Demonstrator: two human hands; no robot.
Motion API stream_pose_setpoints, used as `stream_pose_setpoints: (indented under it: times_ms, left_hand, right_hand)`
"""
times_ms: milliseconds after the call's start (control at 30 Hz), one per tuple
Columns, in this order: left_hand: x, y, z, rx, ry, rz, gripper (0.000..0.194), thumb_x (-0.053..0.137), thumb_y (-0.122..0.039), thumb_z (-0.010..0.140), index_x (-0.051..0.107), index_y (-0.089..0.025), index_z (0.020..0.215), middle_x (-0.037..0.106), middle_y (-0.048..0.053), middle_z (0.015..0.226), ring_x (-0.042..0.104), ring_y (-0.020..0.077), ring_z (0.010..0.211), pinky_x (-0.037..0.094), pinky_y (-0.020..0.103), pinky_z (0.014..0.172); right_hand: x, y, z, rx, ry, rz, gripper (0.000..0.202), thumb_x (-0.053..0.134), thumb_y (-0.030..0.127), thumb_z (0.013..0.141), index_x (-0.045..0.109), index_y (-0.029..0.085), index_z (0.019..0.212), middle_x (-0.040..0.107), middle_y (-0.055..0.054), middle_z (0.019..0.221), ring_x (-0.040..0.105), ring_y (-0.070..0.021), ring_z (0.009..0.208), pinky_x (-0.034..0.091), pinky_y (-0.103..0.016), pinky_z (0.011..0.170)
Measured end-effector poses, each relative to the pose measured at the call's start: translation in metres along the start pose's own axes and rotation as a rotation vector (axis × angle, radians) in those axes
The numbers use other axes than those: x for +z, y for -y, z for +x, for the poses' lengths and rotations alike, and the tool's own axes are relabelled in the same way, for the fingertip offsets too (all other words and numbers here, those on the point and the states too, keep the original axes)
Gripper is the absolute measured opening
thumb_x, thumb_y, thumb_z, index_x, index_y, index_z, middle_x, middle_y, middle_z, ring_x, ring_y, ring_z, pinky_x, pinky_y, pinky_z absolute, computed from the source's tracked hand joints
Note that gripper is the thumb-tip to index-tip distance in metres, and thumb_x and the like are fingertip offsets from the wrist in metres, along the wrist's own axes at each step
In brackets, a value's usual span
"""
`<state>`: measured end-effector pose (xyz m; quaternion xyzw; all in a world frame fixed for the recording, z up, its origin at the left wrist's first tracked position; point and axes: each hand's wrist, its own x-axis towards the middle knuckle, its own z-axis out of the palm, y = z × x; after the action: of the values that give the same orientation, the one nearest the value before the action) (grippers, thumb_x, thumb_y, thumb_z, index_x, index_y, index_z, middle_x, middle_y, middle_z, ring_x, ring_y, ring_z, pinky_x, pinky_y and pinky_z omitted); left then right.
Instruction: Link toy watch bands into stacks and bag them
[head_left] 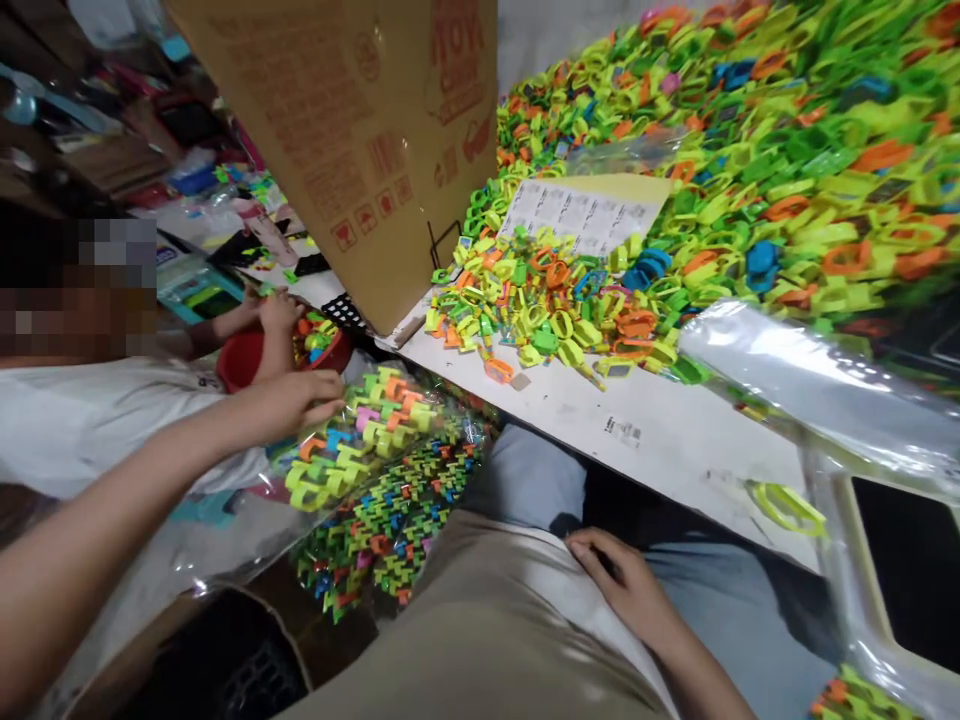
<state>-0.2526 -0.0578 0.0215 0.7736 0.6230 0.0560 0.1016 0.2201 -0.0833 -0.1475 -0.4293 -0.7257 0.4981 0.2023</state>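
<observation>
My left hand (321, 396) reaches across the left side with bent fingers gripping the upper edge of a clear plastic bag (375, 425). Rows of bright toy watches in yellow, green, orange, blue and pink show through the film. Just below this bag lies another clear bag (397, 510) packed with similar watches. My right hand (619, 575) rests on my lap by the shirt hem, its fingers loosely bent and apart with nothing visible between them. On the white table, a large heap of loose toy watches (555, 300) spreads to the back right.
A tall cardboard box (375, 140) stands on the table's left end. A label sheet (581, 215) lies on the heap. Clear plastic film (817, 385) and a dark-screened device (907, 570) are at right. Another person (112, 420) reaches into a red bowl (244, 362) at left.
</observation>
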Motion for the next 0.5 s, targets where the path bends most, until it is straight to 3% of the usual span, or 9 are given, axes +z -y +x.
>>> stream_pose_setpoints:
  times_ms: [100,167,367,500]
  left_hand:
    - [0.034,0.045,-0.011,-0.018,0.185,-0.086,0.037,0.041,-0.046,0.085,0.059,-0.019,0.066,0.060,0.004,0.075,0.056,0.0138,0.068,0.046,0.024,0.069]
    - [0.058,0.070,-0.011,-0.046,0.200,-0.094,0.034,0.042,-0.043,0.084,0.057,-0.019,0.066,0.059,0.004,0.077,0.055,0.0147,0.072,0.045,0.025,0.073]
    - [0.128,0.124,0.010,-0.159,0.138,-0.085,0.028,0.049,-0.036,0.082,0.056,-0.018,0.062,0.058,0.002,0.075,0.055,0.0146,0.072,0.044,0.026,0.070]
    - [0.158,0.154,0.038,-0.257,0.061,-0.084,0.024,0.053,-0.036,0.088,0.060,-0.014,0.082,0.062,0.004,0.088,0.058,0.0142,0.079,0.048,0.032,0.075]
  right_hand:
    - [0.004,0.003,0.006,0.021,0.034,0.007,0.037,0.043,0.048,0.091,0.066,0.020,0.084,0.070,-0.006,0.084,0.064,-0.0193,0.081,0.049,-0.028,0.075]
    - [0.006,0.006,0.008,0.044,0.051,0.004,0.038,0.044,0.050,0.090,0.066,0.020,0.083,0.069,-0.006,0.083,0.064,-0.0192,0.079,0.049,-0.027,0.074]
    - [0.016,0.014,0.011,0.113,0.036,0.013,0.041,0.043,0.054,0.089,0.065,0.020,0.081,0.069,-0.005,0.080,0.064,-0.0193,0.077,0.048,-0.027,0.071]
    - [0.021,0.021,0.014,0.158,-0.010,0.021,0.044,0.044,0.058,0.087,0.066,0.020,0.080,0.069,-0.005,0.078,0.064,-0.0205,0.075,0.049,-0.027,0.070]
